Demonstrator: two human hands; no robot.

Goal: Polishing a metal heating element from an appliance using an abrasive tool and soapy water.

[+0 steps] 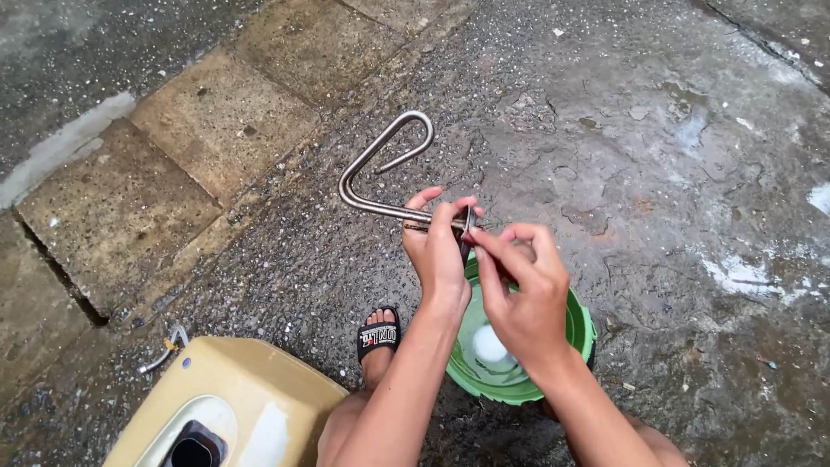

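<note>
Ground: wet grey concrete ground (657,156) fills the view, with tan stone paving slabs (173,147) from 9 to 11 o'clock.
Casing: a cream-yellow plastic appliance casing (233,398) with a dark oval opening lies at 7 o'clock, a short metal fitting at its upper left corner.
Basin: a round green plastic basin (581,329) sits at 6 o'clock, under both wrists, something pale on its bottom.
Foot: a bare foot in a black slide sandal (379,333) stands just left of the basin.
Tube: a bent steel heating-element tube (380,164), folded into a V of 2 runs, is held in the air at centre, pointing to 11 o'clock.
Left hand: the left hand (437,251) is closed around the tube's near end.
Right hand: the right hand (523,285) pinches a thin dark tool (468,229) (too small to identify) against that same end, fingertips tight.
</note>
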